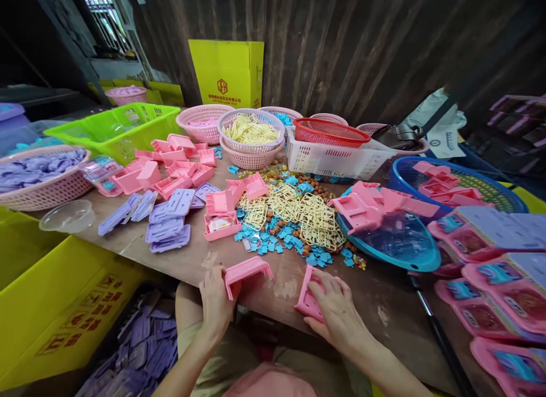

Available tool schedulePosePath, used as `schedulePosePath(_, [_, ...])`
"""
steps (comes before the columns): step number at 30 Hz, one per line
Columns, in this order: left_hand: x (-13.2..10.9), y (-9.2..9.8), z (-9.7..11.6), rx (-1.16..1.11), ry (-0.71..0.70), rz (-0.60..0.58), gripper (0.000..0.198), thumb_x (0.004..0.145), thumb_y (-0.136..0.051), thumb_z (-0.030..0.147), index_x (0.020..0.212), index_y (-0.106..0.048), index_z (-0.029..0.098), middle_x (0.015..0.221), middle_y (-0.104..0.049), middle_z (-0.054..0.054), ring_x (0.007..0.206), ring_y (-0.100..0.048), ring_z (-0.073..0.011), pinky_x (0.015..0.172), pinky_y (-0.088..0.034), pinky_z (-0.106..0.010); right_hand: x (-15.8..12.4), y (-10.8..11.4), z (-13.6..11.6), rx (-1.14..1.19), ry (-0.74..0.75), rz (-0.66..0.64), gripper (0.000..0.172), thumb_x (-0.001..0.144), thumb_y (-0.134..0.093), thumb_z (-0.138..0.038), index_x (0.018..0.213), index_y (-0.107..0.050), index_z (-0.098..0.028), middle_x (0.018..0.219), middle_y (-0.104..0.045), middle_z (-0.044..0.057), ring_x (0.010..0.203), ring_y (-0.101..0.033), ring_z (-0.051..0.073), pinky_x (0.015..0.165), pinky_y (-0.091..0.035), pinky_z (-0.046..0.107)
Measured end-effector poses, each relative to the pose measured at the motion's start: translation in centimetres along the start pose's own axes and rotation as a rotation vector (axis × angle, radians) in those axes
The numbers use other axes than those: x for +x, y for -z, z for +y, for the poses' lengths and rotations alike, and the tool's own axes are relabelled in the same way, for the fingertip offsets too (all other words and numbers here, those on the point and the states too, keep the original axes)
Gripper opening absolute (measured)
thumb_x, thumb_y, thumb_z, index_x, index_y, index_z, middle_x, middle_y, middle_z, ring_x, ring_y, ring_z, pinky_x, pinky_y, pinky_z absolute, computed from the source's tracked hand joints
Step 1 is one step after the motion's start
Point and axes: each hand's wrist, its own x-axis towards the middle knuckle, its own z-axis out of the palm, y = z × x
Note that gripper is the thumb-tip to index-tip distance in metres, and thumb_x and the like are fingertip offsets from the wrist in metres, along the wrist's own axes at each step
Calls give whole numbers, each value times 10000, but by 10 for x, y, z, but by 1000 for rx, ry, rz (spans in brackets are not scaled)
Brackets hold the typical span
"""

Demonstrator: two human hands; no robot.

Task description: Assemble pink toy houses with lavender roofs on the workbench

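Head view: gripping a tilted pink shell (pixel 249 269) by its left end in the left hand (pixel 214 297), just by the near edge of the table (pixel 277 300). Holding a second pink piece (pixel 305 299) in the right hand (pixel 335 306), fingers laid across the top, also at the near edge but farther right, well apart from the shell. Can't tell how firmly. Probably best to pinch the solid walls and spare those skinny prongs on the shell's right end. Maybe steady both farther in, so less easy to drop. Also worth avoiding the loose blue bits (pixel 268 244) and cream frames (pixel 321 226) on the far side, just to prevent snags.
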Motion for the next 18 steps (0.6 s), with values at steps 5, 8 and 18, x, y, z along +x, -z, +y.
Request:
schedulePosePath(5, [2, 2, -6, -108, -133, -55, 502, 686, -629, 291, 1125, -464, 111, 1232, -462, -190, 1193, -411, -345, 954, -355, -508, 7, -5, 13, 58, -162, -95, 707, 519, -746, -331, 1148, -489, -135, 1400, -298, 250, 1279, -299, 407, 966, -287, 566])
schedulePosePath(8, [2, 7, -11, -387, -240, -351, 841, 714, -642, 311, 1392, -166, 163, 1397, -328, -177, 1286, -351, -295, 1020, -336, -454, 12, -1, 15, 178, -136, -92, 699, 490, -739, -305, 1126, -488, -162, 1281, -418, 209, 1169, -409, 390, 906, -353, 550])
schedulePosePath(18, [16, 9, 29, -644, -522, -642, 943, 654, -725, 420, 1412, -188, 255, 1460, -184, -135, 1356, -202, -301, 1081, -268, -458, 33, -11, -22, 1285, 196, 11, 825, 609, -717, -498, 1280, -302, -258, 1340, -357, 103, 1241, -392, 252, 1017, -342, 395])
